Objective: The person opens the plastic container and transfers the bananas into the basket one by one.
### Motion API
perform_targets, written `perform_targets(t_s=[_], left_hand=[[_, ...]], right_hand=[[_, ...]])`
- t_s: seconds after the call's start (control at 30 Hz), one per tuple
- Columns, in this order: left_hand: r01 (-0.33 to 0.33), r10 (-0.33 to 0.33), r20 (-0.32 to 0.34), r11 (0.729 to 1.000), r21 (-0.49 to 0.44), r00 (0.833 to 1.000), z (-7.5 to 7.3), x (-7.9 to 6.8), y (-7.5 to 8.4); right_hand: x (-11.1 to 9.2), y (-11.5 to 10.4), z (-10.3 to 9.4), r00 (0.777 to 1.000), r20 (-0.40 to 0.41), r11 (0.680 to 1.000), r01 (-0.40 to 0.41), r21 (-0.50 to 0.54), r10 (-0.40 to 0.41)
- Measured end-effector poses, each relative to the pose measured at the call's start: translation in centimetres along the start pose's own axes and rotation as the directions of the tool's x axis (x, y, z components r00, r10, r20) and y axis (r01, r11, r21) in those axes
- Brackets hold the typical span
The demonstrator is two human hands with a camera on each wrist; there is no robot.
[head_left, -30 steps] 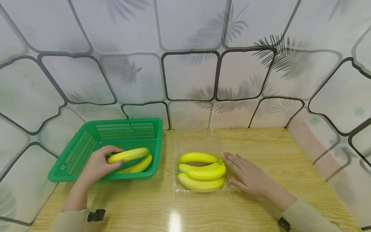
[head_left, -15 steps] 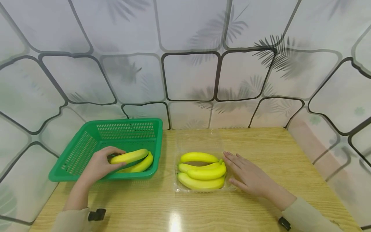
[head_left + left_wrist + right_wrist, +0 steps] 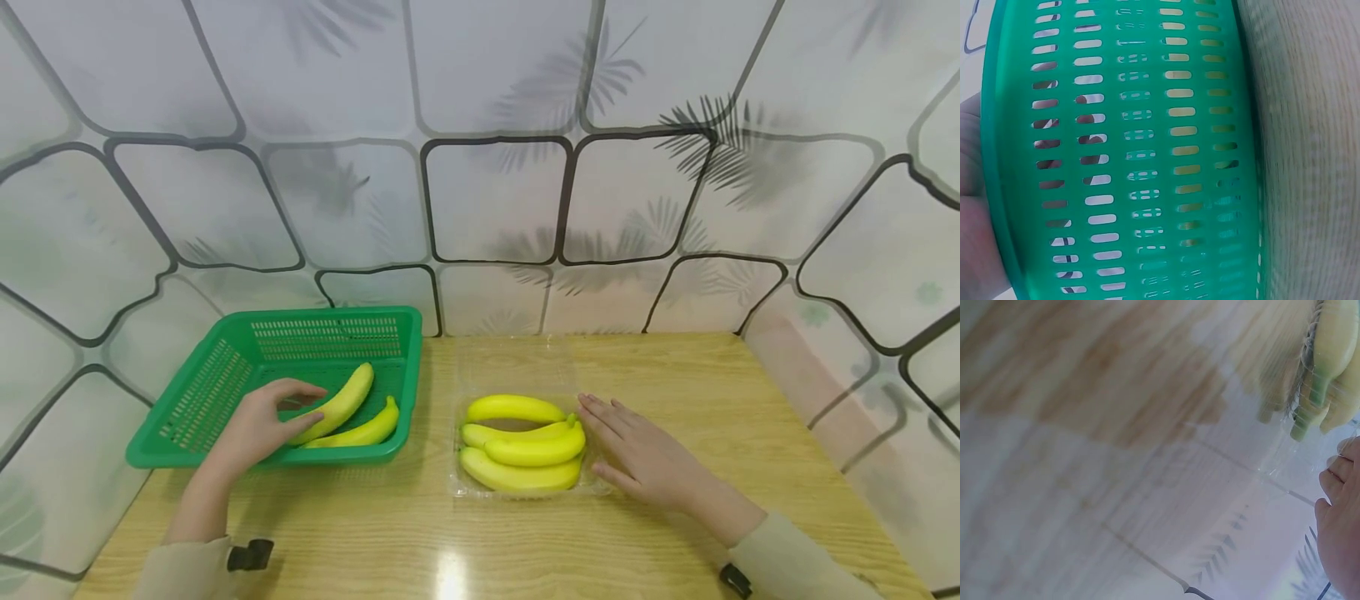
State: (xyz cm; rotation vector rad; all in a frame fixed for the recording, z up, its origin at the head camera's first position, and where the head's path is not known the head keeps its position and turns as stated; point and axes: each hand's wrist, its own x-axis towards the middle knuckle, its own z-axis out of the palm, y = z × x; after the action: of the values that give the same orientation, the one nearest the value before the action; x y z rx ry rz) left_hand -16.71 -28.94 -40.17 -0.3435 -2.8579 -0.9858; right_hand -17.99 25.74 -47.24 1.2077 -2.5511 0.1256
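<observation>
My left hand [image 3: 258,421] is over the near side of the green basket [image 3: 415,367], fingers and thumb spread apart. A yellow banana [image 3: 347,402] lies slanted in the basket beside the hand, its near end partly behind the thumb. Another banana [image 3: 369,431] lies in front of it. In the left wrist view the basket wall [image 3: 1154,144] hides most of the fingers. My right hand [image 3: 645,458] lies with straight fingers at the right edge of a clear plastic box [image 3: 456,483]. Several bananas [image 3: 534,448] fill the box; one rests on top of others.
The box's transparent lid [image 3: 513,362] is folded back toward the wall. Basket and box stand apart on a wooden table [image 3: 360,533]. A patterned wall covering [image 3: 495,200] closes off the back and both sides.
The banana that my left hand held has come out of its grip and turned, now lying in the basket with its far end pointing away. The right hand has stayed in place.
</observation>
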Motion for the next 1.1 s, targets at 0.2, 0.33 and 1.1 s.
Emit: perform_targets(t_s=[0.2, 0.33, 1.1], left_hand=[[0.015, -0.015, -0.004, 1.0, 0.004, 1.0, -0.1, 0.2, 0.2], [0.02, -0.02, 0.0, 1.0, 0.012, 1.0, -0.1, 0.3, 0.3], [-0.049, 0.048, 0.032, 0.999, 0.012, 0.998, 0.1, 1.5, 2.7]], right_hand=[[0.0, 0.0, 0.0, 1.0, 0.0, 1.0, -0.004, -0.003, 0.004], [0.0, -0.1, 0.0, 1.0, 0.003, 1.0, -0.007, 0.0, 0.007], [0.0, 0.0, 0.0, 1.0, 0.007, 1.0, -0.004, -0.008, 0.004]])
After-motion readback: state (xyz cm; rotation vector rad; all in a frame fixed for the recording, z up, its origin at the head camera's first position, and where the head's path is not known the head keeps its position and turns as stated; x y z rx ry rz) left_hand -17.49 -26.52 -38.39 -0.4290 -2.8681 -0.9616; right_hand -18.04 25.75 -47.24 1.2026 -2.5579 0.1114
